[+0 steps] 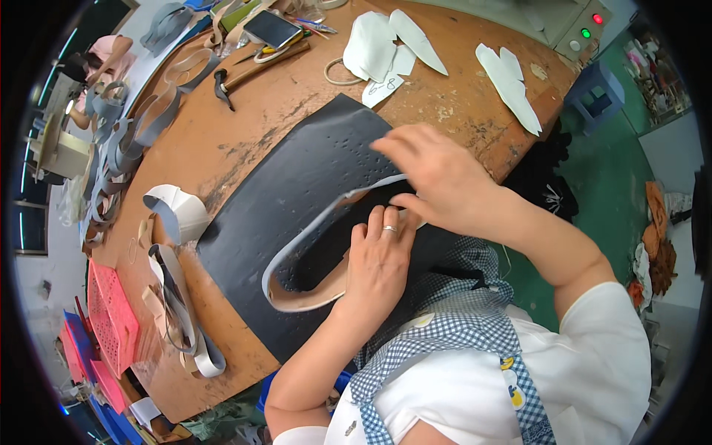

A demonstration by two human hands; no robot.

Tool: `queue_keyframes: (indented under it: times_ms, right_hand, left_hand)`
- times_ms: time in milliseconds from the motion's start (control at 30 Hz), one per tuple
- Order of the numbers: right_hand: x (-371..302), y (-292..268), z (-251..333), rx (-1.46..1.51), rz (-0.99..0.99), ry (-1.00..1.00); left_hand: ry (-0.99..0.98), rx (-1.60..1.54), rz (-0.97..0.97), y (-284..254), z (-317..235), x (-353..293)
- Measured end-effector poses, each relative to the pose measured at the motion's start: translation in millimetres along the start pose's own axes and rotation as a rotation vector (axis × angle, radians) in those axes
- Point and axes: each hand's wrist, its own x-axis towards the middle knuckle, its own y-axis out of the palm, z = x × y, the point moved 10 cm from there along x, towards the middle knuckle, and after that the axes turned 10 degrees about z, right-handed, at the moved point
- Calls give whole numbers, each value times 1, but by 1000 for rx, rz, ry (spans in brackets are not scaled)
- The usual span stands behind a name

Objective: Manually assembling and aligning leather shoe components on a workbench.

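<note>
A looped leather band [276, 276], grey along its edge and beige inside, stands on a black mat [259, 208] with punched marks. My left hand [380, 256], with a ring on one finger, presses its closed fingers on the band's near side; the thumb is hidden. Over the band's right end is my right hand [437, 174], slightly blurred, thumb and fingers apart. That end of the loop passes behind it, and I see nothing held between the fingertips.
A hammer [263, 67] and phone [272, 30] lie at the back, near white pattern pieces [371, 48]. More looped bands [182, 311] lie at left, by a pink basket [111, 315]. A machine with lit buttons [575, 33] stands back right; a person [107, 55] sits far left.
</note>
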Motion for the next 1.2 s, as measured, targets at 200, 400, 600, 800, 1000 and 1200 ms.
queue_keyframes:
  times_ms: [200,400,600,800,1000,1200]
  right_hand:
    - [69,64,27,171,155,-188]
    - [88,-4,17,692,-283,-28]
    - [32,98,29,-314,73,-31]
    - [25,84,50,-252,135,-8]
    - [19,88,130,208,241,-689]
    - [56,143,112,239,711,-573]
  left_hand:
    - [-230,-313,-166,-8,19,-25]
    - [-506,76,-30,-6,81,-98]
    - [-510,627,149,-40,122,-127]
    - [-159,279,10,-12,52,-116]
    - [-186,162,-112,-8,48,-114]
    - [-224,87,-157,-11,53,-122]
